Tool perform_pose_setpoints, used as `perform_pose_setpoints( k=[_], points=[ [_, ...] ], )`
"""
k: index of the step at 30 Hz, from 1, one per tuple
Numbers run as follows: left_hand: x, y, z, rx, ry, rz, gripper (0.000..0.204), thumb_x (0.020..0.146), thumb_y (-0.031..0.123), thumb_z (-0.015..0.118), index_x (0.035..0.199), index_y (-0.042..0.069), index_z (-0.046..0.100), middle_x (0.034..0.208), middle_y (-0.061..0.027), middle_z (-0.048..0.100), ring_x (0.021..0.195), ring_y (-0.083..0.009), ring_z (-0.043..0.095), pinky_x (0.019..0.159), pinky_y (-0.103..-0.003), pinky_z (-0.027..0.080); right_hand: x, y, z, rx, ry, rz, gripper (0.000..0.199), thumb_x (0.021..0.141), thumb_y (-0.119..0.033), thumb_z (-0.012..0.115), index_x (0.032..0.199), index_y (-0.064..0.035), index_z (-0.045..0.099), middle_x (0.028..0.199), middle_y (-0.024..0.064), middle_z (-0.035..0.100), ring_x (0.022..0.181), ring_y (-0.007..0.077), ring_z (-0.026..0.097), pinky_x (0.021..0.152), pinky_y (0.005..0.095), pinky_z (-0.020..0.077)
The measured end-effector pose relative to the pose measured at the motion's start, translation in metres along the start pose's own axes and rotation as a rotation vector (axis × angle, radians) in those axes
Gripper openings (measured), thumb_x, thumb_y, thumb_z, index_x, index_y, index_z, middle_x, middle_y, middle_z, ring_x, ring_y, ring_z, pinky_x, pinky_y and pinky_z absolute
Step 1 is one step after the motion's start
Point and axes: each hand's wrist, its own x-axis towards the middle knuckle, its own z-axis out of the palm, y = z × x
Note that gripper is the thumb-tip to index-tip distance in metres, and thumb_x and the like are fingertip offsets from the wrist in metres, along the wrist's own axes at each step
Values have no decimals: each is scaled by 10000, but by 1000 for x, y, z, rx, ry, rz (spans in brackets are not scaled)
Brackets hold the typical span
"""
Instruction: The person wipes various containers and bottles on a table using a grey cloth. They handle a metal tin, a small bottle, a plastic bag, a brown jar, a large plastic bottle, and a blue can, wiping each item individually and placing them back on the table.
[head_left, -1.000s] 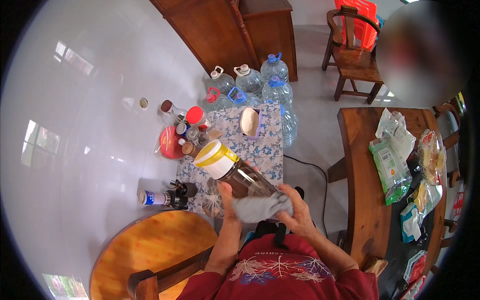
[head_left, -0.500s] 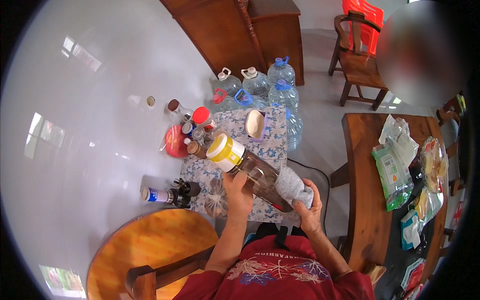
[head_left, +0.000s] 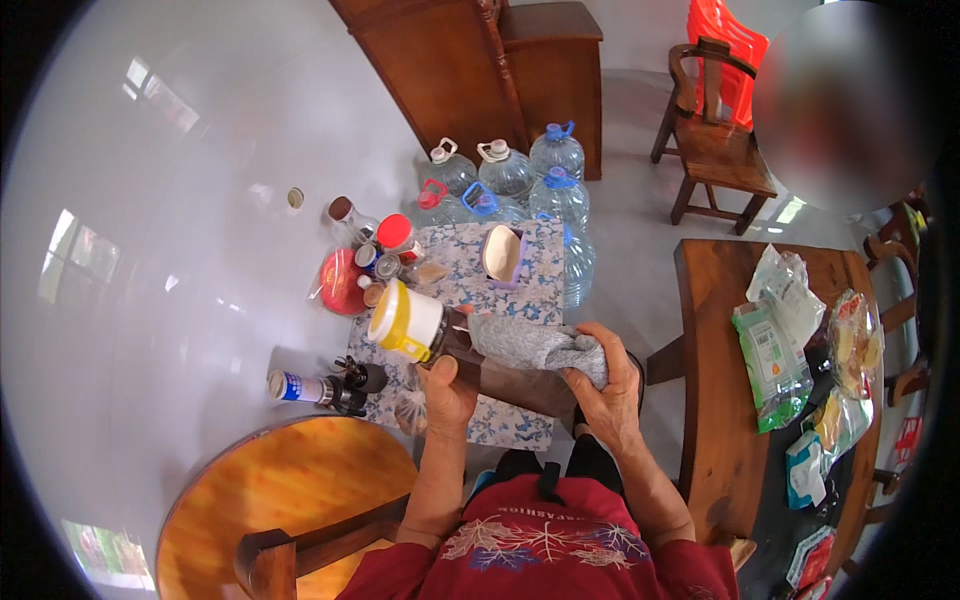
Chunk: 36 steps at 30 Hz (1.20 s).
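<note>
Nearly level before me lies a tall dark see-through bottle [head_left: 515,385] with a white and yellow lid [head_left: 412,322], the lid end to the left. My left hand [head_left: 448,392] is closed around the bottle just below the lid, thumb on the near side. A grey cloth [head_left: 535,343] is stretched along the far side of the bottle, against its wall. My right hand [head_left: 610,395] grips the bunched right end of this cloth, near the bottle's base. The bottle is held above a small table with a blue-and-white floral cover [head_left: 455,285].
Jars, a red-lidded jar [head_left: 396,232] and a red round thing in plastic [head_left: 343,283] crowd the table's far left corner. A lilac box [head_left: 503,253] stands at its far side. Big water bottles [head_left: 507,175] stand behind. Left is a round stool [head_left: 285,480]; right, a wooden table [head_left: 720,400] with packages.
The bottle has turned closer to level, its lid end moving left and down. The cloth has slid from the base toward the lid and now lies stretched along the bottle.
</note>
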Motion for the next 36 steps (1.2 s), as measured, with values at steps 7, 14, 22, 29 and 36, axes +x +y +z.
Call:
perform_pose_setpoints(
  k=[7, 14, 22, 29, 36],
  points=[
    [-30, -31, -28, 57, 100, -178, 627, 623, 20, 728, 1194, 15, 469, 1108, -61, 575, 987, -181, 576, 848, -317, 473, 2, -6, 51, 134, -104, -88, 449, 756, -69, 616, 1182, -46, 477, 1046, 153, 580, 936, 234, 582, 817, 328, 455],
    [-19, -19, -22, 39, -9, 25, 692, 611, -40, 751, 1217, 32, 425, 1149, -45, 550, 1072, -148, 532, 950, -314, 413, -6, 45, 42, 218, -134, 404, 391, 908, -254, 484, 1212, -9, 475, 1078, 99, 562, 1016, 191, 517, 873, 315, 418],
    [9, -10, -44, 210, 106, -46, 692, 673, 15, 749, 1267, 61, 396, 1181, -33, 516, 1099, -144, 502, 950, -297, 403, -17, 98, 60, 820, 0, 832, 386, 890, -197, 536, 1225, -21, 460, 1087, 122, 586, 963, 249, 591, 827, 380, 500],
    [41, 21, -111, 319, 240, 63, 671, 652, -15, 777, 1212, 11, 409, 1179, -81, 533, 1073, -166, 538, 947, -324, 442, 11, 111, 83, 713, 24, 808, 375, 858, -156, 569, 1196, -20, 479, 968, 127, 618, 832, 237, 606, 717, 383, 522],
    [97, 80, -211, 941, 596, 274, 469, 649, 18, 774, 1053, 3, 535, 981, -34, 601, 869, -121, 571, 791, -258, 459, 1, 113, 104, 685, -58, 901, 355, 850, -156, 566, 1165, -12, 492, 935, 120, 621, 773, 208, 595, 677, 349, 499]
  ],
)
